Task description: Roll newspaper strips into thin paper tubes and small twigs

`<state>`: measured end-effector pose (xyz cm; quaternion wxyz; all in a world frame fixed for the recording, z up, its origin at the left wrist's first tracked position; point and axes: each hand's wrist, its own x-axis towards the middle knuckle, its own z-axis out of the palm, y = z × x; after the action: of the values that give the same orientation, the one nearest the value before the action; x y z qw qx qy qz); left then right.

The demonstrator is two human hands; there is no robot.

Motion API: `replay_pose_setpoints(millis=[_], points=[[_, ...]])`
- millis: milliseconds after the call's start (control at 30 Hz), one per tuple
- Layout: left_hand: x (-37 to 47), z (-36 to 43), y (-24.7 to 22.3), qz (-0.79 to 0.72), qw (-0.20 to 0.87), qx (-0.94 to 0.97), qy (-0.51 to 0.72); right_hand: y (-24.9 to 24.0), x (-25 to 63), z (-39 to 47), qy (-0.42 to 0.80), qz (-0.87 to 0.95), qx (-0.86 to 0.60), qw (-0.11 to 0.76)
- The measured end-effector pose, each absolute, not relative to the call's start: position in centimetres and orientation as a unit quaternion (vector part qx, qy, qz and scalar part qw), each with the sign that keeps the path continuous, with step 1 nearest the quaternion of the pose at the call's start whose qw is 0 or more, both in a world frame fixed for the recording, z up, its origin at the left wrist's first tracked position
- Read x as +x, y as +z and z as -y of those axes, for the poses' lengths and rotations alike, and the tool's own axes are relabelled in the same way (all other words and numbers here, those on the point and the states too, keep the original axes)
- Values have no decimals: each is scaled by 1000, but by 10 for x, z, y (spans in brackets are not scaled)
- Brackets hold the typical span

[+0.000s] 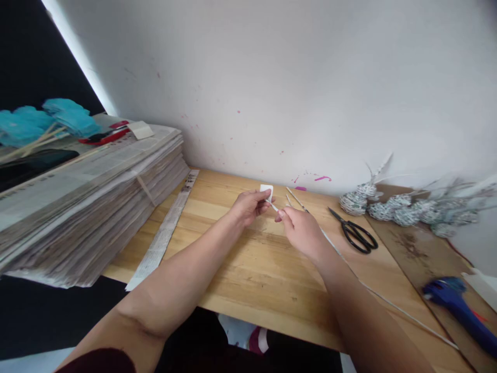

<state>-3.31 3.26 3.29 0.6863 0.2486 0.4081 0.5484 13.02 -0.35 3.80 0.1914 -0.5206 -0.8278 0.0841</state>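
Over the middle of the wooden table, my left hand [251, 206] is closed on a white paper strip [266, 191], whose flat end stands up above the fingers. The strip narrows to a thin roll between the two hands. Just to the right, my right hand [297, 225] pinches the thin rolled end between thumb and fingers. Behind and under my right forearm, a long thin paper stick [404, 312] runs from the back of the table to its right front.
A tall newspaper stack [128, 181] and a flat newspaper strip [166, 230] lie left. Black scissors [355, 233] rest right, near woven paper balls [404, 207] and a blue glue gun [458, 308] on cardboard. A wall [248, 93] stands behind the wooden table [248, 269].
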Motion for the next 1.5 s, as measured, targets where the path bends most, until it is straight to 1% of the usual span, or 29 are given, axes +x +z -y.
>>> replay_pose_setpoints(millis=[133, 200, 267, 400, 467, 567, 667, 733, 900, 967, 1067, 1133, 1200, 1367, 1433, 1500], points=[[-34, -34, 32, -405, 683, 241, 558, 40, 128, 7, -9, 825, -529, 200], [-35, -34, 32, -400, 685, 244, 558, 41, 128, 7, -35, 824, -527, 208], [-35, -33, 33, -392, 690, 250, 555, 41, 128, 6, -27, 821, -532, 205], [-35, -32, 35, -370, 701, 257, 553, 40, 132, 4, 36, 821, -528, 212], [-36, -33, 36, -368, 697, 251, 562, 40, 132, 4, 23, 817, -533, 220], [-38, -34, 37, -380, 684, 235, 577, 42, 132, 6, -29, 813, -533, 233], [-39, -35, 38, -381, 677, 238, 583, 44, 132, 5, -38, 817, -533, 218], [-40, -34, 39, -374, 675, 247, 586, 44, 133, 3, -16, 816, -542, 201], [-38, -33, 39, -380, 677, 252, 578, 43, 136, 3, 81, 830, -513, 204], [-36, -34, 37, -389, 677, 249, 574, 42, 134, 4, 70, 828, -515, 212], [-36, -34, 36, -389, 679, 243, 574, 42, 131, 7, 12, 819, -521, 239], [-36, -34, 37, -382, 685, 239, 572, 43, 130, 7, -13, 817, -526, 237], [-38, -34, 38, -377, 692, 234, 569, 44, 130, 7, -2, 819, -529, 222], [-40, -34, 37, -372, 702, 231, 561, 43, 134, 4, 103, 826, -512, 214], [-39, -34, 36, -378, 698, 235, 561, 42, 133, 4, 96, 822, -518, 216], [-37, -34, 36, -381, 695, 239, 562, 41, 131, 5, 66, 815, -524, 238]])
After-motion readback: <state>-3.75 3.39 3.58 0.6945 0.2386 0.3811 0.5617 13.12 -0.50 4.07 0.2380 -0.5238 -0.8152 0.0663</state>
